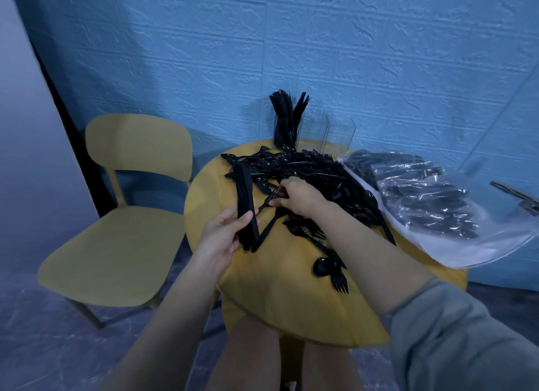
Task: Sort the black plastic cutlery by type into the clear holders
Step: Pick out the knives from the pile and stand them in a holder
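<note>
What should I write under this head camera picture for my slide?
Left hand grips a bundle of black cutlery while right hand pinches a fork from the pile on the yellow table.

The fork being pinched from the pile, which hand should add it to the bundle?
Right, probably. The right hand already pinches the fork at the pile's near edge, beside the left hand, which is occupied gripping the bundle of cutlery.
</note>
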A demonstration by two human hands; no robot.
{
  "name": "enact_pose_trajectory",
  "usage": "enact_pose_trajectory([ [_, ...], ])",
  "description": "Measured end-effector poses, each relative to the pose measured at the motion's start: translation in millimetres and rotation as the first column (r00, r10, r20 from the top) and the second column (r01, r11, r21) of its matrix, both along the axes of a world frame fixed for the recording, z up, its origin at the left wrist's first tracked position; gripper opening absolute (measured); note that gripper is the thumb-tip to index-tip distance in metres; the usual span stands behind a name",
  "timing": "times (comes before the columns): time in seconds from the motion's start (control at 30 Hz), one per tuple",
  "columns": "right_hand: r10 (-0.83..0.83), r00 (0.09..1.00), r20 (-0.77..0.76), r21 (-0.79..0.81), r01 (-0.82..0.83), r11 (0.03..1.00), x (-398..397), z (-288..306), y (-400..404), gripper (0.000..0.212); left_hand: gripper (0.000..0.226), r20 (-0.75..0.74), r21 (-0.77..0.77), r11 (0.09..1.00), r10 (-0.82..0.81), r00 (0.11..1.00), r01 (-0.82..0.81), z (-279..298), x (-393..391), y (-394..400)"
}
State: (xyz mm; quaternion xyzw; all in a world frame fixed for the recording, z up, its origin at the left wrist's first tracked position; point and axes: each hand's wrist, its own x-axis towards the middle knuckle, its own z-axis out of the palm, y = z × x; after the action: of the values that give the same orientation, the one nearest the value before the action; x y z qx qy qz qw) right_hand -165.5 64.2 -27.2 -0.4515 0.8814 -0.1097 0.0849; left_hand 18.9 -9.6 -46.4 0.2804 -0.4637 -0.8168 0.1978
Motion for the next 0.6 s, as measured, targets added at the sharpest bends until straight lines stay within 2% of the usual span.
enact_pose_trajectory([
  [0.07, -0.019, 1.000, -0.020, -0.085, 0.017, 0.996, -3, 6, 5, 0.051, 0.051, 0.002, 0.004, 1.000, -0.006, 1.000, 0.006, 0, -2, 0],
  [0.13, 0.009, 0.998, -0.063, -0.156, -0.019, 0.988, -4, 17, 17, 0.041, 0.049, -0.001, 0.006, 1.000, -0.010, 1.000, 0.010, 0, -3, 1],
  [0.2, 0.077, 0.996, -0.048, -0.093, -0.081, 0.992, -4, 31, 35, 0.026, 0.047, -0.009, 0.004, 1.000, -0.019, 1.000, 0.019, 1, -4, 3],
  [0.33, 0.149, 0.989, 0.002, 0.161, -0.148, 0.976, 4, 43, 67, 0.014, 0.046, -0.019, 0.003, 1.000, -0.028, 0.999, 0.028, 2, -4, 9],
  [0.47, 0.140, 0.988, -0.065, 0.170, -0.128, 0.977, 6, 25, 67, 0.014, 0.044, -0.027, 0.000, 0.999, -0.051, 0.998, 0.051, 1, -3, 16],
  [0.6, 0.090, 0.995, -0.047, 0.187, -0.080, 0.979, -2, 21, 62, 0.017, 0.043, -0.022, -0.009, 0.997, -0.073, 0.997, 0.072, 0, -3, 19],
])
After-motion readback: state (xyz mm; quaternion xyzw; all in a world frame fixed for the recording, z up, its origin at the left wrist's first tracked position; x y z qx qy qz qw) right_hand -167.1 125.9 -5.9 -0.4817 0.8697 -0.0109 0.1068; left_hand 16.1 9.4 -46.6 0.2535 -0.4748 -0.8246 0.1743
